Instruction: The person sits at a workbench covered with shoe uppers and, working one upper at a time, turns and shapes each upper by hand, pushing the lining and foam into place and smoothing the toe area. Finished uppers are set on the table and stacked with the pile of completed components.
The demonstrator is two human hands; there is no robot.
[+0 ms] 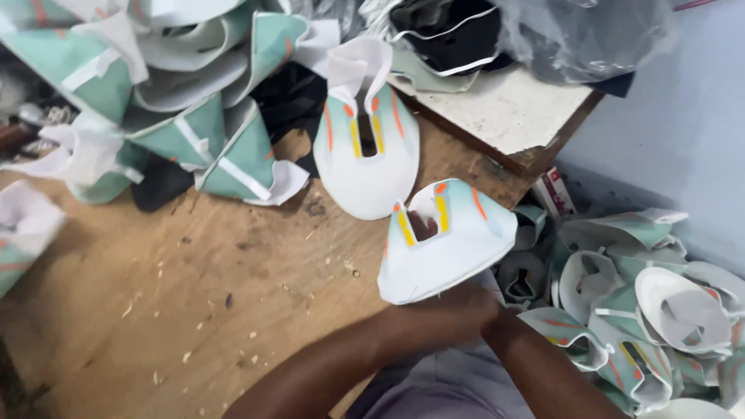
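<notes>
- Nearest the camera, two forearms meeting low in the view; left hand [434,318] and right hand [485,310] pressed together at the bottom edge of a shoe upper [446,244], both seemingly clamped on it, though fingers mostly hidden behind the piece.
- Held tilted above the desk [194,287] edge: white, mint-green toward the throat, with yellow and orange stripes beside the cut-out.
- By the look of it, mid-handling of one piece, the lower margin being pinched or folded; a firm, even grip along that edge probably needed.
- Right, lower down: a heap of finished uppers [644,310].
- Farther on the desk, a second upper [366,155] lying flat.
- Beyond, a stack of green-and-white pieces [186,101] and a plastic bag [574,35].
</notes>
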